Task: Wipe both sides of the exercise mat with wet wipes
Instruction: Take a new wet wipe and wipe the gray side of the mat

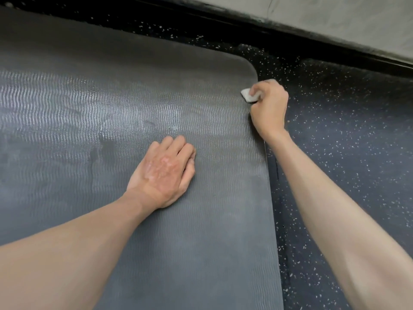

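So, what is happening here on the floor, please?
A person is cleaning a dark grey exercise mat that lies flat on a speckled black floor. The right hand grips a folded white wet wipe and holds it at the mat's right edge, near the rounded far corner. The left hand rests flat on the mat, fingers together, as if steadying it. Part of the surface in the middle shines as though wet. Only the upper side of the mat is visible.

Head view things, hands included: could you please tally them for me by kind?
exercise mat: 1
wet wipe: 1
hands: 2, the left hand flat on the mat and the right hand gripping the wipe at the mat's edge
Total: 4
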`<state>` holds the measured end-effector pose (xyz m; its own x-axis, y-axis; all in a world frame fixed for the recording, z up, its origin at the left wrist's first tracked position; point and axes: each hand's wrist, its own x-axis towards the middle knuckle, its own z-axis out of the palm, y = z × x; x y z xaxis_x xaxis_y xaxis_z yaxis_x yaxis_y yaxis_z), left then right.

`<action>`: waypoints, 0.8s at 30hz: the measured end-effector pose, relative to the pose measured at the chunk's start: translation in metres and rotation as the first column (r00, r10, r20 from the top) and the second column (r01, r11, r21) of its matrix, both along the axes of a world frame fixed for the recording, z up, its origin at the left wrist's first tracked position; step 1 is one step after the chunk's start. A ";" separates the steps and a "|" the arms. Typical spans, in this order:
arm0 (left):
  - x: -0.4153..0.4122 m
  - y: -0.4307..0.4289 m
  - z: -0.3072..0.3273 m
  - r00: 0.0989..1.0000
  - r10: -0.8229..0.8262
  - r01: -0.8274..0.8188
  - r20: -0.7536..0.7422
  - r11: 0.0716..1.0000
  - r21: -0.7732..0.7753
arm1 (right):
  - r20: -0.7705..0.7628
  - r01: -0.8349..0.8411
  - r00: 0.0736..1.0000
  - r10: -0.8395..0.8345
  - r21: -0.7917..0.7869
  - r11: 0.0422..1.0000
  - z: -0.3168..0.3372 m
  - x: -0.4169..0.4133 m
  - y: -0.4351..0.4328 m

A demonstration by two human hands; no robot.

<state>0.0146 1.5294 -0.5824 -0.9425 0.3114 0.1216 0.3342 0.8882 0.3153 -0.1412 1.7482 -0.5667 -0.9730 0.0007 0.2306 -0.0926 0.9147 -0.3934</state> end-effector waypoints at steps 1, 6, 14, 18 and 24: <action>0.000 0.000 0.000 1.000 0.003 -0.003 0.004 1.000 0.000 | -0.010 -0.012 1.000 0.012 0.005 1.000 -0.001 0.008 0.000; 0.001 0.000 0.000 1.000 0.004 -0.004 0.012 1.000 -0.015 | -0.037 -0.091 0.995 0.092 0.025 0.996 -0.001 0.022 0.006; 0.001 -0.002 0.001 1.000 0.008 -0.008 0.009 1.000 -0.019 | 0.007 0.031 0.999 -0.031 -0.042 0.999 -0.004 -0.036 -0.014; 0.001 -0.001 0.001 1.000 0.001 -0.001 0.019 1.000 -0.025 | 0.012 0.032 0.999 -0.032 -0.050 0.998 0.003 -0.050 -0.017; 0.001 0.000 0.000 1.000 0.017 -0.017 0.011 1.000 -0.021 | 0.004 -0.024 1.000 0.024 0.010 1.000 0.001 -0.070 -0.053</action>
